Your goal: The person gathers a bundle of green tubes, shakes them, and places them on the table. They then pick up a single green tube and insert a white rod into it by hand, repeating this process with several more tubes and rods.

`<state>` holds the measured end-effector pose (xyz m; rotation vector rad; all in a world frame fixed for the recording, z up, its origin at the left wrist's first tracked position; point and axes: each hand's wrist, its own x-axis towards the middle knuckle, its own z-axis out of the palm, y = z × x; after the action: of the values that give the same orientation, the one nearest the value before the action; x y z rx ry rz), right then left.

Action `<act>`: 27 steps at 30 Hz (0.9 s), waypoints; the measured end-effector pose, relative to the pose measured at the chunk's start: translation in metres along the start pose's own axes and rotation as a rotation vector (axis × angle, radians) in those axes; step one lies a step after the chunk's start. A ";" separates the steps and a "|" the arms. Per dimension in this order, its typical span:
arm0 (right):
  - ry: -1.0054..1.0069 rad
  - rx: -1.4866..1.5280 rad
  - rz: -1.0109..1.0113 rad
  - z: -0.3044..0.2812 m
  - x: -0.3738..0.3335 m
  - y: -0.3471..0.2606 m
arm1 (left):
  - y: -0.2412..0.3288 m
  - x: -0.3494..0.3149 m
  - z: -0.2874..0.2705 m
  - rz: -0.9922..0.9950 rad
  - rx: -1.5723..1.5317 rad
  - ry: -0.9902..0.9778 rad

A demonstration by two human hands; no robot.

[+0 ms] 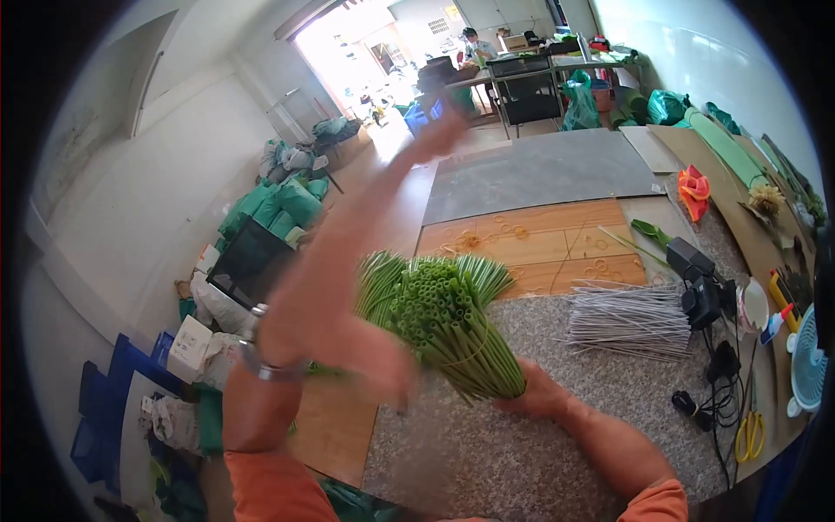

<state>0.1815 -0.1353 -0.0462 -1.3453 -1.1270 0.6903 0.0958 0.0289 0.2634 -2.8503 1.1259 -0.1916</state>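
Note:
My right hand (535, 391) is wrapped round the lower end of a thick bundle of green hollow stems (465, 348), tilted so the cut tube ends face up and away. A thin band crosses the bundle partway along. Behind it, more loose green stems (378, 283) fan out on the table. My left hand (330, 287) is raised close to the camera above the left side of the bundle, blurred by motion. Its thumb stands well apart from the stretched fingers, with nothing visible between them. A watch (257, 357) circles the left wrist.
Rubber bands lie scattered on a wooden board (531, 244). To the right are a pile of grey wires (631, 322), black devices with cables (700, 300), yellow-handled scissors (750, 431), a blue basket (811, 357) and an orange flower (693, 191). A person (477, 45) sits far back.

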 end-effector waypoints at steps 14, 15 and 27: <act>0.015 0.118 0.025 -0.001 -0.006 0.011 | -0.020 -0.020 -0.046 -0.042 -0.222 0.381; 0.019 0.113 0.007 -0.001 -0.005 0.014 | -0.012 -0.012 -0.010 -0.074 -0.063 0.242; 0.047 -0.005 -0.037 0.000 0.000 0.004 | 0.043 -0.057 0.139 -0.414 -1.000 1.377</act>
<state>0.1825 -0.1347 -0.0497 -1.3354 -1.1135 0.6266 0.0452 0.0399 0.1162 -3.6261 0.6520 -2.5328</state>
